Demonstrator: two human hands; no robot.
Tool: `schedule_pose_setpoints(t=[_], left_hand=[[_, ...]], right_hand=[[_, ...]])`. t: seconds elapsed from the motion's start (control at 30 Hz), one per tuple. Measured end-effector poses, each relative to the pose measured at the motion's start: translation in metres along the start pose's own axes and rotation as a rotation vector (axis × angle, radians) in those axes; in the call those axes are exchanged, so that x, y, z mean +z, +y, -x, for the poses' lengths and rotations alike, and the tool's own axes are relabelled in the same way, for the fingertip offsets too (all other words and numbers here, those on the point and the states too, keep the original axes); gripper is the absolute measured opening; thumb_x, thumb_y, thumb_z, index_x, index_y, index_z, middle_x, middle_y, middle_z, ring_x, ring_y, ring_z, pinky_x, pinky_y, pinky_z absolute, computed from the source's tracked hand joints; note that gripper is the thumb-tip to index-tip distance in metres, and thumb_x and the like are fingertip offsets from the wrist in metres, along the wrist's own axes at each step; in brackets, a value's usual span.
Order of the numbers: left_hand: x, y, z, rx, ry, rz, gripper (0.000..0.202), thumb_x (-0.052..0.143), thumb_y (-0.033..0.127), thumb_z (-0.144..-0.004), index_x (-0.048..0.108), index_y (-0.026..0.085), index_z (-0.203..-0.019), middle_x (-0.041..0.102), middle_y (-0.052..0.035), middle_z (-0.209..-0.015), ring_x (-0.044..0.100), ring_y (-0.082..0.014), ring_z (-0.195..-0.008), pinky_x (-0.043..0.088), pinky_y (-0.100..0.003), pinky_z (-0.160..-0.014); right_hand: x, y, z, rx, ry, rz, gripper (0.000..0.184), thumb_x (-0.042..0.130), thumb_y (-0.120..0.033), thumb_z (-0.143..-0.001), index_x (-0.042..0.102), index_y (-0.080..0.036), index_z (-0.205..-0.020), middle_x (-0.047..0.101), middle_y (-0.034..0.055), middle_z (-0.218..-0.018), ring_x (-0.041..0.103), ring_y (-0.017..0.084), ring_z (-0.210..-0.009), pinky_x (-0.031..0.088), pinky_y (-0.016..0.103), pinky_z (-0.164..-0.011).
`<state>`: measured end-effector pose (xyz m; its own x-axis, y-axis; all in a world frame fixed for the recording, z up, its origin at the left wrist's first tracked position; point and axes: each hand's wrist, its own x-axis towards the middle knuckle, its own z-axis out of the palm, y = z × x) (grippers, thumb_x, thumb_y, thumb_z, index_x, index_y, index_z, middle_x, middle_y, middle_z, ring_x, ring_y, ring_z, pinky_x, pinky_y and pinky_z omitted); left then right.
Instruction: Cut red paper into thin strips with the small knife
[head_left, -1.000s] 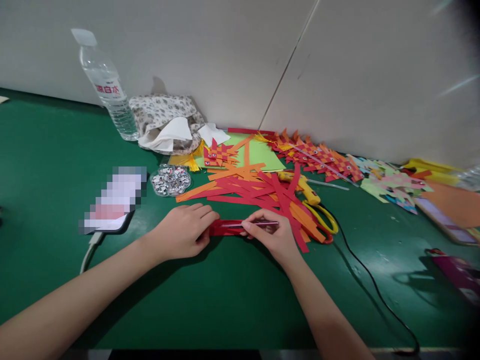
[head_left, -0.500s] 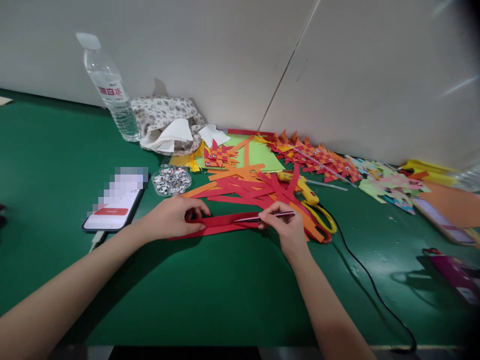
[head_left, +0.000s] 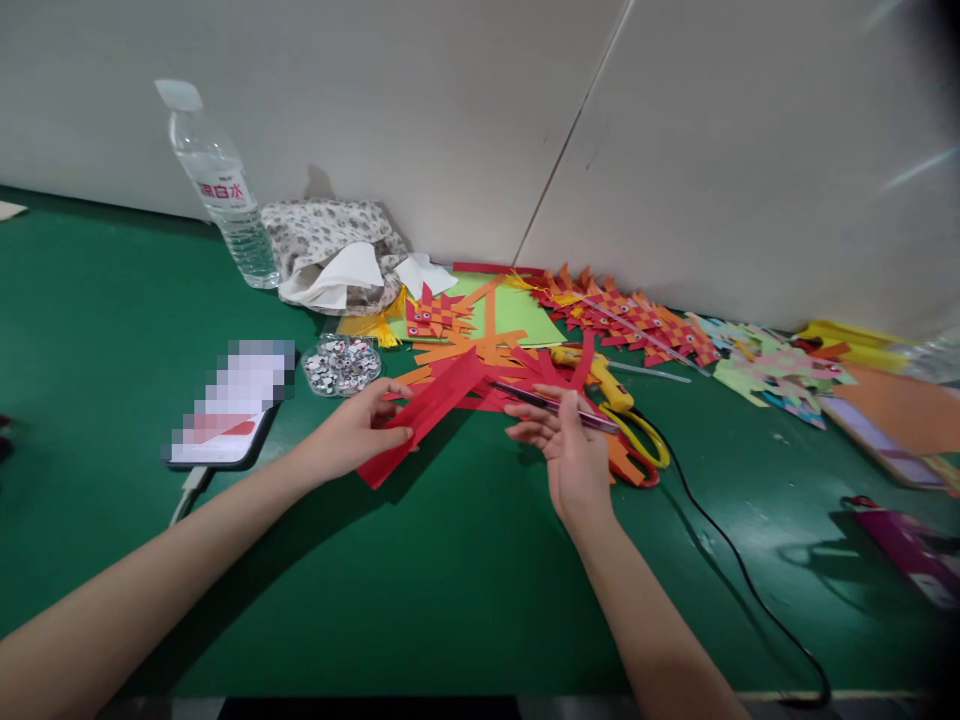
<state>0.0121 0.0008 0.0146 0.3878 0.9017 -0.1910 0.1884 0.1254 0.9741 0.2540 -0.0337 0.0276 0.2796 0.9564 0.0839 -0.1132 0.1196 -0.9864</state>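
My left hand (head_left: 367, 430) pinches the near left end of a folded red paper strip (head_left: 431, 405). The strip slants up to the right, lifted over the green table. In my right hand (head_left: 566, 440) is a slim tool like a craft knife (head_left: 551, 402), with a shiny pinkish handle and a dark, narrow front. Thumb and forefinger grip it while the other fingers are spread. Its tip points left, close to the far end of the red paper; whether they touch I cannot tell. Behind both hands lies a pile of red and orange paper strips (head_left: 517, 365).
A yellow glue gun (head_left: 611, 385) with a black cord (head_left: 735, 545) lies right of the pile, beside yellow scissor-like handles (head_left: 649, 440). Woven paper fish (head_left: 630, 315) rest by the wall. Leftward are googly eyes (head_left: 341, 365), a phone (head_left: 232, 405), a water bottle (head_left: 225, 195) and a tissue pouch (head_left: 322, 235).
The red strip has swung from nearly level to a steep slant, its right end moving away and up. My right hand has drawn the tool out of the fold and loosened its fingers.
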Motion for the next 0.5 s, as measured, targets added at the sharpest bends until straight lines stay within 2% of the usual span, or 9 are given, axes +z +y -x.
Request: schedule_pose_setpoints(t=[0.07,0.13,0.23,0.4,0.5], left_hand=[[0.012,0.001,0.004,0.07,0.042,-0.018,0.045,0.068,0.027,-0.069,0.046,0.02,-0.107,0.063,-0.0035,-0.094,0.065,-0.0182,-0.083,0.053,-0.032,-0.074],[0.025,0.001,0.009,0.106,0.005,0.013,0.046,0.067,0.023,-0.07,0.045,0.02,-0.11,0.062,-0.0031,-0.094,0.064,-0.0158,-0.079,0.052,-0.03,-0.07],[0.038,0.0,0.016,0.146,-0.053,0.045,0.049,0.065,0.022,-0.073,0.042,0.022,-0.116,0.062,-0.0034,-0.098,0.062,-0.0128,-0.074,0.052,-0.028,-0.066],[0.041,-0.002,0.017,0.108,-0.067,0.099,0.043,0.064,0.027,-0.076,0.043,0.023,-0.113,0.063,-0.0022,-0.092,0.064,-0.0147,-0.077,0.055,-0.031,-0.07],[0.037,0.001,0.013,0.039,-0.034,0.17,0.042,0.064,0.031,-0.076,0.044,0.021,-0.112,0.063,-0.0015,-0.088,0.064,-0.0152,-0.076,0.055,-0.028,-0.062]], right_hand=[[0.007,0.003,0.006,-0.051,-0.042,0.126,0.035,0.058,-0.054,-0.085,0.059,-0.02,-0.09,0.073,0.0059,-0.088,0.07,0.015,-0.064,0.057,0.027,-0.058],[0.015,0.006,0.013,-0.1,-0.064,0.225,0.029,0.068,-0.046,-0.08,0.056,-0.022,-0.092,0.069,0.0046,-0.099,0.07,0.015,-0.071,0.057,0.026,-0.061],[0.024,0.009,0.021,-0.113,-0.061,0.291,0.038,0.078,-0.033,-0.071,0.051,-0.025,-0.097,0.063,0.0017,-0.098,0.066,0.013,-0.073,0.055,0.022,-0.057],[0.025,0.011,0.021,-0.118,-0.133,0.236,0.036,0.073,-0.026,-0.074,0.047,-0.027,-0.099,0.059,0.0021,-0.104,0.064,0.011,-0.07,0.055,0.023,-0.059],[0.024,0.012,0.022,-0.08,-0.227,0.2,0.037,0.073,-0.025,-0.074,0.045,-0.027,-0.098,0.058,0.0023,-0.108,0.064,0.01,-0.066,0.055,0.022,-0.058]])
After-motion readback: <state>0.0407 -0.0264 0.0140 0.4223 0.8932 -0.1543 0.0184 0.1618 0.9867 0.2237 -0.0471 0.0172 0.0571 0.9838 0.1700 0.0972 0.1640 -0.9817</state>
